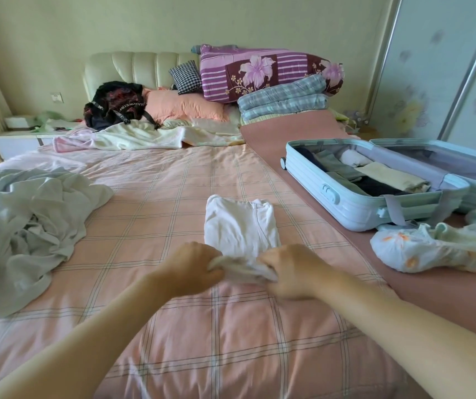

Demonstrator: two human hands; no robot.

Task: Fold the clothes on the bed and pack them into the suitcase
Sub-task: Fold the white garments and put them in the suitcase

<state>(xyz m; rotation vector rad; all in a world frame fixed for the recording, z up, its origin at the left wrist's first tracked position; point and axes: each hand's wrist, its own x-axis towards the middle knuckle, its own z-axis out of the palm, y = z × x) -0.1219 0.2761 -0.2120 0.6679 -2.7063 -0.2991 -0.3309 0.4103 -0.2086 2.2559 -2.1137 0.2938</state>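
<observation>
**A:** On the pink checked bed sheet, right in front of us, where does our piece lie?

**B:** The folded white cloth garment lies in the middle of the bed. Its long axis runs straight away from us toward the headboard. The far end is flat and squared off, and the near end is bunched up. We cannot tell which end is the neck.

**A:** And our hands?

**B:** Both are on that near end. The left grip has its fingers curled tight round the left side of the bunched cloth. The right grip is curled round the right side in the same way. The two are close together and the cloth between them is blurred.

**A:** Where is the case?

**B:** The pale blue hard-shell suitcase lies open to our right on a dusty-pink mat along the edge of the bed, well apart from the garment. The near half holds folded pieces laid side by side: grey-green, dark, pale yellow and a white roll.

**A:** Anything else on the bed?

**B:** A crumpled heap of pale grey-white clothes lies at our left. A white flower-printed bundle lies just in front of the suitcase. A black backpack and a purple flowered quilt are up by the headboard.
</observation>
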